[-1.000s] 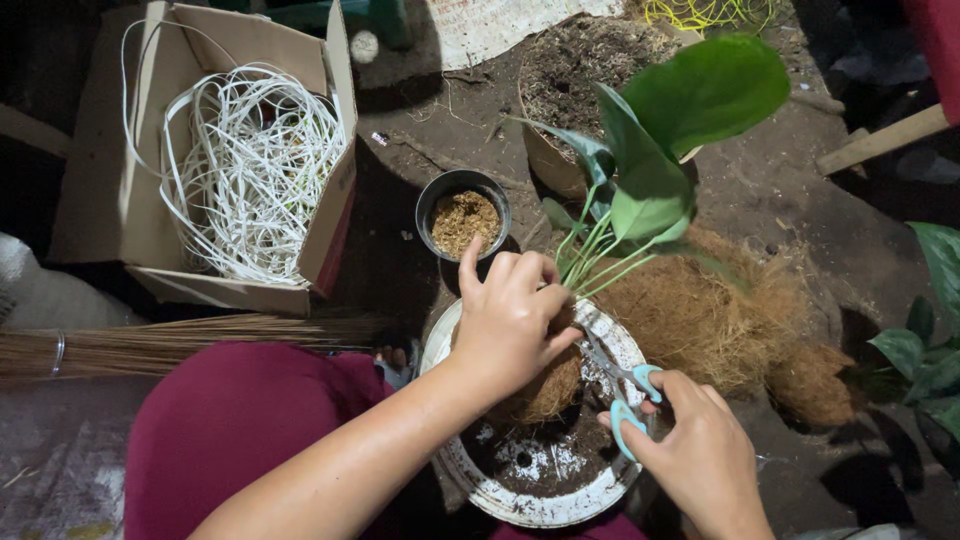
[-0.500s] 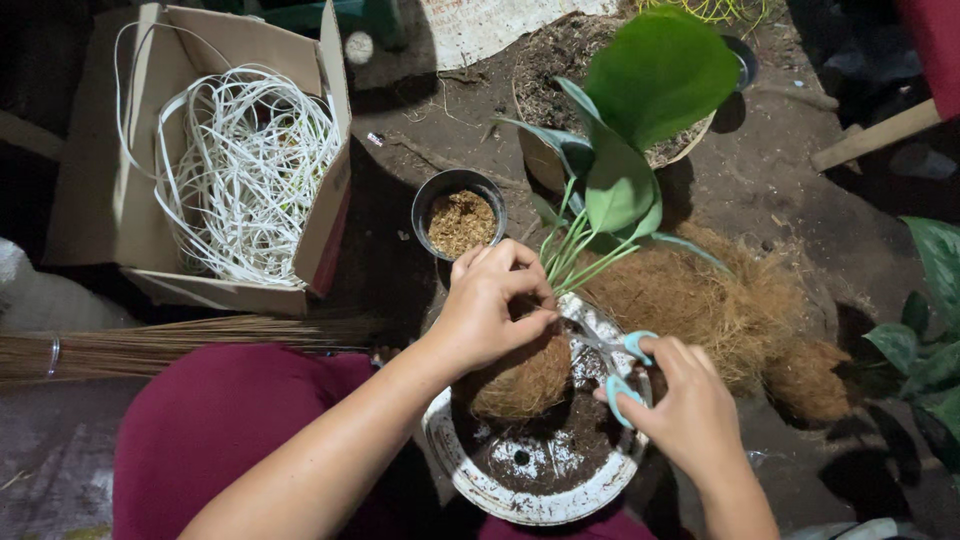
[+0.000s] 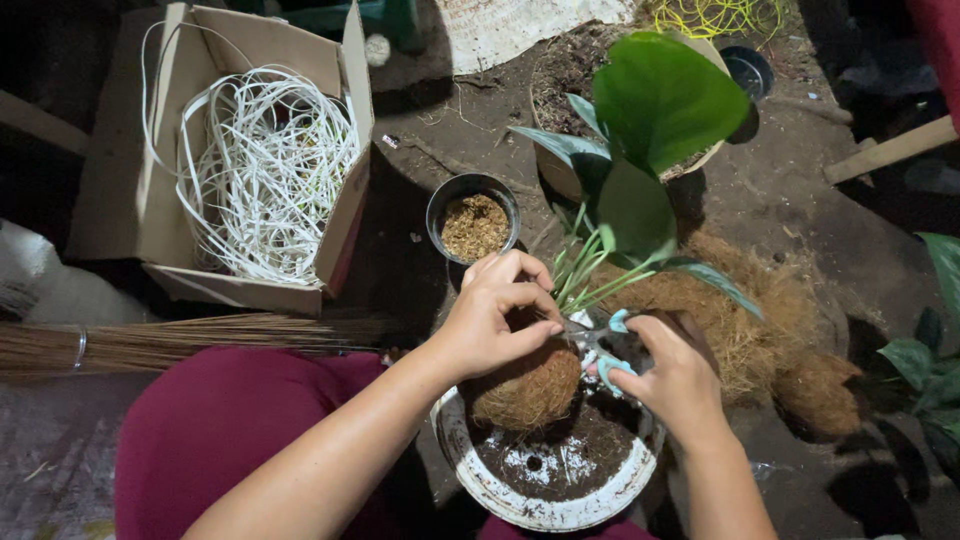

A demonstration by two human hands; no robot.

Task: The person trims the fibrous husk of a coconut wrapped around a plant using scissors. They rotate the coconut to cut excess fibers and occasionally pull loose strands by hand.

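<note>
Cardboard is lying open at the upper left: a brown box [image 3: 250, 150] with its flaps spread, tilted on the ground and holding a loose tangle of white cord [image 3: 265, 165]. No label on it is showing clearly. Just right of the box a small dark pot [image 3: 473, 217] of brown crumbly material is standing, and below the box a bundle of thin brown sticks [image 3: 190, 343] is lying flat.

Lower down, the left hand [image 3: 495, 315] is curling its fingers closed over the top of a brown fibre-wrapped root ball [image 3: 528, 388], pressing on it from above. That ball is sitting in a round white-rimmed dish [image 3: 470, 470] of dark soil, and the green plant [image 3: 640, 170] is rising from it, its broad leaves leaning up and away. The right hand [image 3: 680, 380] is closed around pale blue scissors [image 3: 612, 345], just beside the ball on its right, close to the stems. Whether the blades are touching the stems cannot be told. Loose brown coconut fibre [image 3: 750, 320] is heaped behind the right hand.
</note>
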